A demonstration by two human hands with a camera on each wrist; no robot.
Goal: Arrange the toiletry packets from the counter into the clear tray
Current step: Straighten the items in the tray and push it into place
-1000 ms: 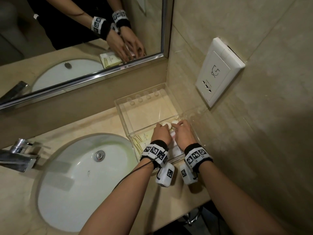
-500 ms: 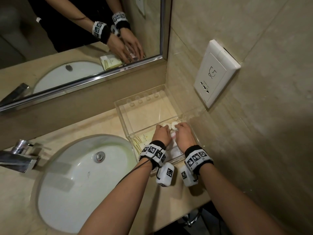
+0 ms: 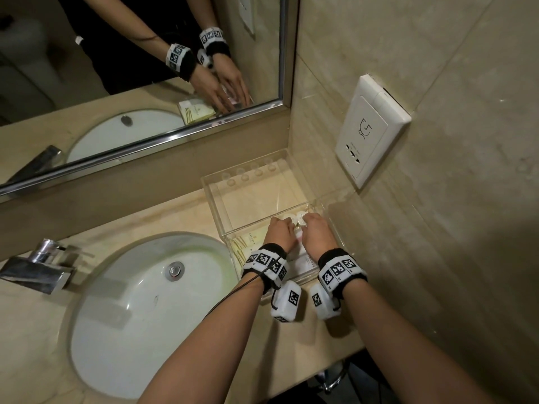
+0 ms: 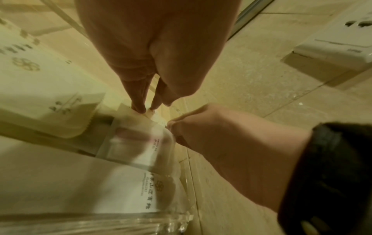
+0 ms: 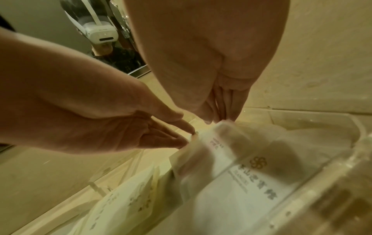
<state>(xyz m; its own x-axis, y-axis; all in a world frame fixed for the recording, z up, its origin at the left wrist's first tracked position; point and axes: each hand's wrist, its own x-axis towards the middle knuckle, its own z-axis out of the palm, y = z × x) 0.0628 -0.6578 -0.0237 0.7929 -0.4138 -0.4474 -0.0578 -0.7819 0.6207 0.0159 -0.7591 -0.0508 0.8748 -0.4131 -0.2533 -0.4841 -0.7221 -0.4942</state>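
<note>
The clear tray (image 3: 213, 199) stands on the counter in the corner by the wall. In its near part lie cream packets with gold lines (image 3: 245, 246) (image 5: 124, 202) and a clear packet with a white printed insert (image 3: 303, 260) (image 4: 149, 143) (image 5: 231, 167). Both hands reach into this near part, side by side. My left hand (image 3: 284, 221) (image 4: 153, 108) (image 5: 189, 136) pinches the clear packet's top edge with its fingertips. My right hand (image 3: 309, 223) (image 5: 217, 120) (image 4: 171, 123) pinches the same edge just to the right. Small white round pieces (image 3: 294, 218) show just beyond the knuckles.
A white sink (image 3: 140, 310) with a chrome tap (image 3: 43, 269) lies left of the tray. A mirror (image 3: 145, 68) runs along the back wall. A white wall socket (image 3: 370, 132) sits above the tray on the right. The counter's front edge (image 3: 320, 363) is under my forearms.
Both hands stay on the packet in the tray's near part and have shifted only slightly.
</note>
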